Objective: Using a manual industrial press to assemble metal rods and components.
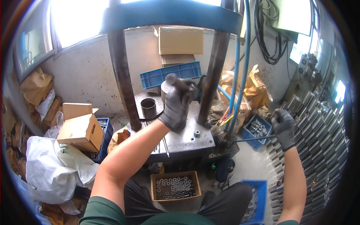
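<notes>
My left hand [177, 108], in a dark grey glove, is raised over the steel bed [183, 129] of a press. Its fingers are closed on a dark metal cylinder [172, 79], slightly blurred. My right hand [284, 129], also gloved, is off to the right with its fingers curled. A blue lever rod [255, 139] runs from the press up to this glove; whether the fingers grip it or something else is hidden. On the bed, a small metal bushing [197, 133] sits near the front right, and a hollow dark metal sleeve [149, 108] stands at the back left.
Two thick press columns [123, 77] flank the bed. Below it is a carton [175, 198] of metal rings. Blue bins [258, 132] of metal parts stand at right, beside stacked metal bars [318, 146]. An open cardboard box [82, 129] and white sacking [48, 168] are at left.
</notes>
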A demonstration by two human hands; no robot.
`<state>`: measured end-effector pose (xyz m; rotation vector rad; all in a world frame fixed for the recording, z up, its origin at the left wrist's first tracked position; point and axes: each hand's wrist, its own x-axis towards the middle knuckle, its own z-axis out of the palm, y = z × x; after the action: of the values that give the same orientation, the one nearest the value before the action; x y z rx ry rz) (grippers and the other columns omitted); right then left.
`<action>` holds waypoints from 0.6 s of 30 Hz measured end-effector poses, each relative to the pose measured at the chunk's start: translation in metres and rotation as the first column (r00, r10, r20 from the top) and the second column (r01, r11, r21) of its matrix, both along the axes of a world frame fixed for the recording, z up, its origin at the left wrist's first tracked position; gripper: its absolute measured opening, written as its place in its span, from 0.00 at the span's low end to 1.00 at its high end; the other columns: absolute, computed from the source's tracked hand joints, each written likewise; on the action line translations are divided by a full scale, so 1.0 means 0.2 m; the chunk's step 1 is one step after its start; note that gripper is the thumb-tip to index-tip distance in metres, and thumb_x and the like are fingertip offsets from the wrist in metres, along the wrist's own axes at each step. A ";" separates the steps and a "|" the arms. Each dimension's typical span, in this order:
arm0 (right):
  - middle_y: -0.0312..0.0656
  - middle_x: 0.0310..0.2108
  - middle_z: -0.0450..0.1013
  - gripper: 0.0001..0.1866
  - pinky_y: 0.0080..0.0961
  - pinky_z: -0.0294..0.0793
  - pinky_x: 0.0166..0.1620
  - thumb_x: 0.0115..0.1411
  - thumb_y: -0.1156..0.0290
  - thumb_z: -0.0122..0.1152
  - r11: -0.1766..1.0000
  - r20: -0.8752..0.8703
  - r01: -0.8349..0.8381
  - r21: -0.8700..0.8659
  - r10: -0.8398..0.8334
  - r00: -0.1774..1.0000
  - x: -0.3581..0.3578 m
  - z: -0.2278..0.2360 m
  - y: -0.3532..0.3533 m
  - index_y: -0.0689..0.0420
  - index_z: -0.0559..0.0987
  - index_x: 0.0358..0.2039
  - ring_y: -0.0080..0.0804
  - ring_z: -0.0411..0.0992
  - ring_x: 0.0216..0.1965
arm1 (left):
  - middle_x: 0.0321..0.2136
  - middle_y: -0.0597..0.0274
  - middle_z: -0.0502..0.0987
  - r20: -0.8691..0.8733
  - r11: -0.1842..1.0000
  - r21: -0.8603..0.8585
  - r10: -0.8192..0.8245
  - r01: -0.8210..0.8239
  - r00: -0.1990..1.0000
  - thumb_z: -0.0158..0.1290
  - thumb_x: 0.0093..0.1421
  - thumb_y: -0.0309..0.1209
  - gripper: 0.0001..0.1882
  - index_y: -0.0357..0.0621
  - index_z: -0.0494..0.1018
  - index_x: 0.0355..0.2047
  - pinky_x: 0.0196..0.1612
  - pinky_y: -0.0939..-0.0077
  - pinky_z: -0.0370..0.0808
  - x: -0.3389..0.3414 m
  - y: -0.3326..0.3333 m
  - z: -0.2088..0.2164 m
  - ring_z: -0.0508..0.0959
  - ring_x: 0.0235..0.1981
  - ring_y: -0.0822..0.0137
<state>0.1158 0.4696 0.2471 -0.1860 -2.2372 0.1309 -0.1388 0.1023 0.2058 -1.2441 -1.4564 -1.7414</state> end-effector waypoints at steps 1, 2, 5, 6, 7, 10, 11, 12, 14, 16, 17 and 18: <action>0.49 0.36 0.81 0.12 0.31 0.81 0.42 0.58 0.81 0.66 0.999 -0.054 -0.046 0.026 0.047 0.997 0.02 -0.04 0.02 0.61 0.83 0.44 0.40 0.82 0.36 | 0.32 0.63 0.75 0.143 0.973 0.046 -0.233 0.228 0.962 0.54 0.75 0.41 0.19 0.41 0.69 0.56 0.37 0.74 0.77 0.06 -0.01 -0.12 0.76 0.34 0.72; 0.50 0.37 0.81 0.12 0.31 0.81 0.44 0.59 0.81 0.65 0.999 -0.027 -0.050 -0.018 0.049 0.998 0.07 -0.09 0.04 0.61 0.83 0.44 0.42 0.82 0.37 | 0.32 0.63 0.76 0.310 0.944 0.126 -0.329 0.304 0.892 0.53 0.75 0.44 0.20 0.41 0.69 0.55 0.37 0.73 0.78 0.19 -0.03 -0.20 0.77 0.33 0.71; 0.51 0.37 0.80 0.09 0.37 0.80 0.45 0.60 0.83 0.61 0.996 0.033 -0.074 0.057 0.072 0.997 0.19 -0.12 -0.10 0.60 0.82 0.40 0.48 0.80 0.39 | 0.30 0.61 0.77 0.721 0.902 0.233 -0.411 0.364 0.557 0.51 0.75 0.51 0.23 0.42 0.69 0.52 0.34 0.71 0.81 0.48 -0.18 -0.45 0.79 0.27 0.69; 0.51 0.36 0.79 0.08 0.38 0.79 0.45 0.59 0.83 0.61 0.990 0.054 -0.110 0.088 0.106 0.993 0.25 -0.12 -0.14 0.60 0.81 0.39 0.49 0.80 0.38 | 0.29 0.60 0.78 0.768 0.806 0.397 -0.554 0.438 0.322 0.50 0.75 0.51 0.22 0.42 0.70 0.49 0.33 0.70 0.81 0.56 -0.22 -0.52 0.79 0.25 0.68; 0.50 0.34 0.78 0.07 0.39 0.79 0.44 0.59 0.83 0.60 0.983 0.075 -0.143 0.116 0.135 0.988 0.30 -0.13 -0.17 0.60 0.81 0.38 0.50 0.79 0.37 | 0.29 0.59 0.78 0.751 0.684 0.561 -0.658 0.466 0.062 0.50 0.75 0.51 0.22 0.43 0.70 0.47 0.31 0.70 0.82 0.62 -0.25 -0.59 0.80 0.24 0.67; 0.49 0.33 0.77 0.07 0.38 0.78 0.43 0.58 0.82 0.61 0.976 0.117 -0.180 0.124 0.165 0.979 0.36 -0.16 -0.18 0.60 0.80 0.37 0.49 0.78 0.35 | 0.28 0.61 0.78 0.968 0.916 0.252 -0.237 0.313 -0.086 0.51 0.74 0.42 0.14 0.45 0.73 0.40 0.31 0.58 0.82 0.65 -0.30 -0.82 0.80 0.26 0.64; 0.49 0.33 0.77 0.07 0.38 0.78 0.43 0.58 0.82 0.61 0.973 0.129 -0.187 0.131 0.171 0.977 0.34 -0.16 -0.19 0.60 0.80 0.37 0.49 0.78 0.35 | 0.28 0.61 0.78 0.965 0.915 0.264 -0.247 0.304 -0.094 0.51 0.74 0.42 0.14 0.45 0.73 0.40 0.31 0.58 0.82 0.64 -0.30 -0.86 0.80 0.26 0.64; 0.48 0.32 0.77 0.07 0.38 0.77 0.43 0.57 0.82 0.63 0.983 0.130 -0.182 0.033 0.176 0.976 0.36 -0.15 -0.21 0.60 0.80 0.37 0.49 0.77 0.35 | 0.27 0.62 0.77 0.934 0.912 0.316 -0.251 0.261 -0.254 0.50 0.73 0.39 0.11 0.44 0.73 0.39 0.31 0.56 0.83 0.63 -0.28 -0.85 0.79 0.26 0.64; 0.47 0.32 0.76 0.08 0.38 0.77 0.42 0.56 0.81 0.64 0.981 0.142 -0.186 -0.057 0.192 0.971 0.35 -0.14 -0.27 0.59 0.80 0.37 0.48 0.77 0.35 | 0.24 0.66 0.74 0.807 0.869 0.467 -0.342 0.165 -0.481 0.47 0.70 0.32 0.07 0.45 0.69 0.34 0.34 0.53 0.83 0.60 -0.26 -0.86 0.77 0.24 0.63; 0.45 0.34 0.77 0.09 0.38 0.76 0.43 0.55 0.81 0.65 0.969 0.089 -0.208 0.136 0.197 0.976 0.33 -0.15 -0.41 0.58 0.79 0.38 0.46 0.76 0.38 | 0.23 0.67 0.72 0.769 0.836 0.523 -0.380 0.165 -0.514 0.47 0.69 0.32 0.07 0.47 0.68 0.32 0.33 0.53 0.83 0.54 -0.27 -0.89 0.75 0.23 0.64; 0.44 0.36 0.78 0.12 0.39 0.76 0.49 0.54 0.80 0.66 0.953 0.175 -0.250 0.171 0.220 0.960 0.33 -0.14 -0.52 0.56 0.79 0.39 0.46 0.77 0.41 | 0.22 0.68 0.71 0.737 0.802 0.570 -0.405 0.176 -0.542 0.48 0.69 0.32 0.08 0.48 0.66 0.31 0.33 0.53 0.83 0.51 -0.28 -0.89 0.74 0.22 0.64; 0.43 0.37 0.78 0.12 0.42 0.74 0.54 0.53 0.80 0.65 0.918 0.157 -0.286 0.274 0.250 0.955 0.32 -0.12 -0.64 0.55 0.78 0.39 0.45 0.77 0.43 | 0.21 0.69 0.69 0.778 0.841 0.505 -0.346 0.194 -0.524 0.46 0.71 0.34 0.10 0.50 0.64 0.31 0.32 0.54 0.82 0.49 -0.28 -0.88 0.72 0.21 0.64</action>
<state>0.1805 0.3414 0.2232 0.2844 -2.3603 -0.0691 -0.0401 0.0466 0.0299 0.8109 -1.5497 -3.7407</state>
